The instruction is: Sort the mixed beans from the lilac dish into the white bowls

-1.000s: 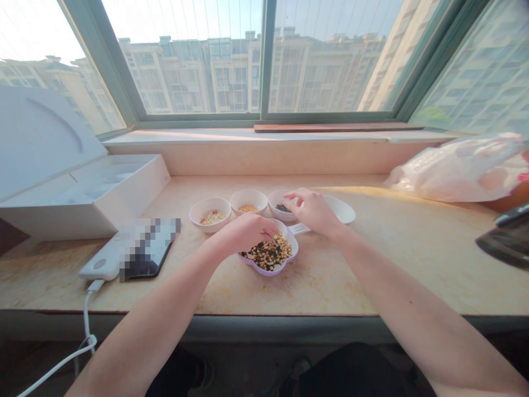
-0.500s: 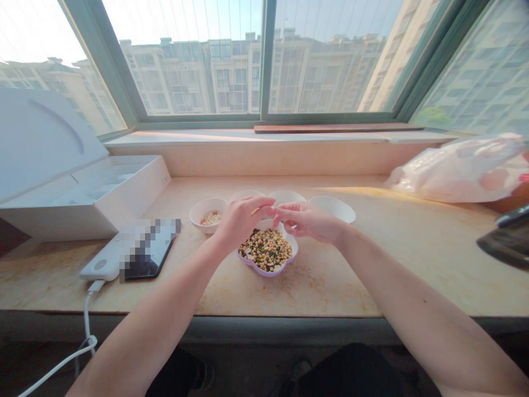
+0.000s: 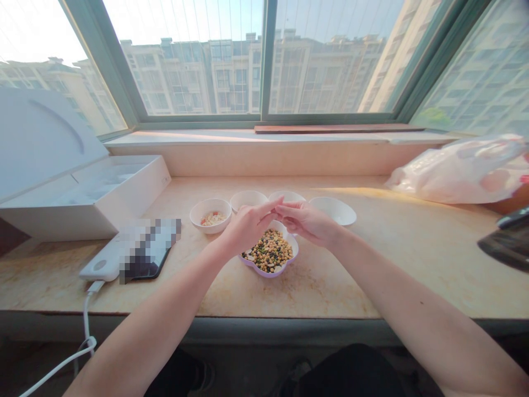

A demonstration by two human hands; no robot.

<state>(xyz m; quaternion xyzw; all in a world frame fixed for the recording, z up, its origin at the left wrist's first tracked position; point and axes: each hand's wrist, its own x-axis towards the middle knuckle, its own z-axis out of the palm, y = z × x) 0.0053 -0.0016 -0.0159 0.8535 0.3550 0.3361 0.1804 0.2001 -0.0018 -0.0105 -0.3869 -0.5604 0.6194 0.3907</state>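
Observation:
My left hand (image 3: 250,225) and my right hand (image 3: 306,219) meet above the far side of a lilac-rimmed, petal-shaped bowl (image 3: 268,272) of mixed beans. Yellow, black and green beans (image 3: 270,251) fill it, with some flat pale pieces among them. The left hand is cupped with its fingers together; the right thumb and fingertips are pinched against it. Anything between the fingers is hidden or too small to make out. Just left of my hands, a white bowl (image 3: 199,212) contains pale, flat pieces with some reddish ones.
Behind my hands stand more white bowls (image 3: 249,194), partly covered, and one at the right (image 3: 345,212). At left are an open white box (image 3: 119,204), a white power bank (image 3: 99,264) with a cable and a phone (image 3: 152,264). A plastic bag (image 3: 458,171) lies right.
My left hand has lowered slightly and turned, covering more of the bean bowl's left side. My right hand stays nearly in place, its fingertips now closer against the left hand.

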